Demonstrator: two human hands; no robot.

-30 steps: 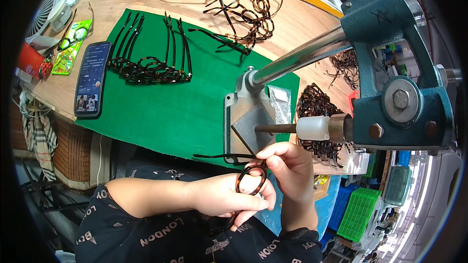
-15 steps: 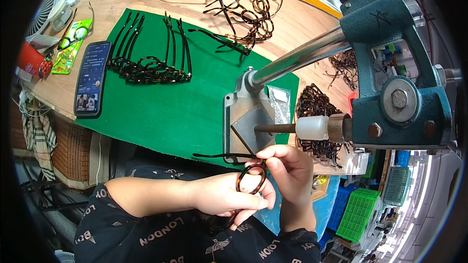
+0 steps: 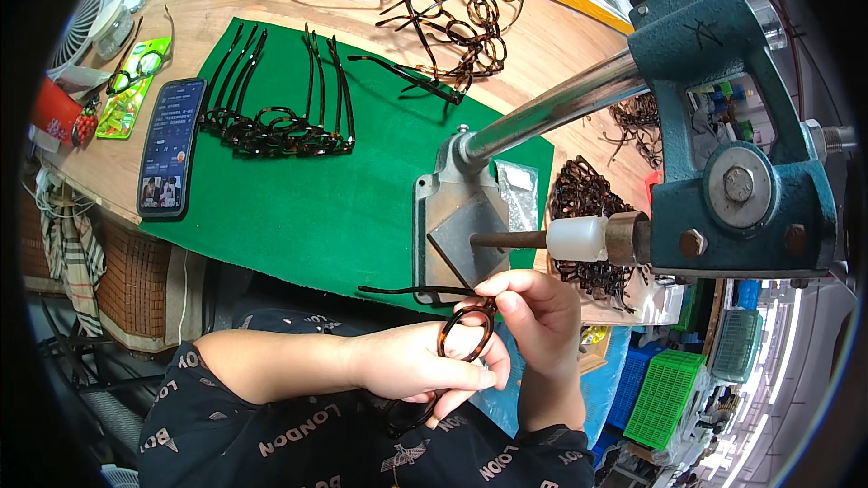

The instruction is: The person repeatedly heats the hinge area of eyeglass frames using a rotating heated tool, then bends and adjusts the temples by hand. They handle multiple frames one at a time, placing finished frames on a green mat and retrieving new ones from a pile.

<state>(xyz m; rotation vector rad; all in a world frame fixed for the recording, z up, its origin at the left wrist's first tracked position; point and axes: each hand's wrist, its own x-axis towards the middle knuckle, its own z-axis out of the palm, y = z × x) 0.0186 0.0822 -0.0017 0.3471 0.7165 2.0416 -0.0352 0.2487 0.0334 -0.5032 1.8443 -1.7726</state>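
Note:
A tortoiseshell eyeglass frame [image 3: 444, 343] is held between my two hands, close to my body. My left hand [image 3: 434, 366] is closed around its rims near the bridge. With thumb and fingers, my right hand [image 3: 532, 312] pinches the corner where one temple arm meets the rim. That temple points left, across the near edge of the green mat [image 3: 298, 217]. Just beyond my hands stands a hand press with a teal head [image 3: 723, 208], a steel column and a square metal plate [image 3: 466, 239]. Part of the lower rim is hidden by my fingers.
Several finished-looking frames [image 3: 276, 131] lie in a row on the mat, beside a phone [image 3: 170, 149]. Heaps of similar frames [image 3: 461, 27] lie at the back, with a pile of dark parts [image 3: 588, 203] right of the press. Green crates [image 3: 665, 398] stand at lower right.

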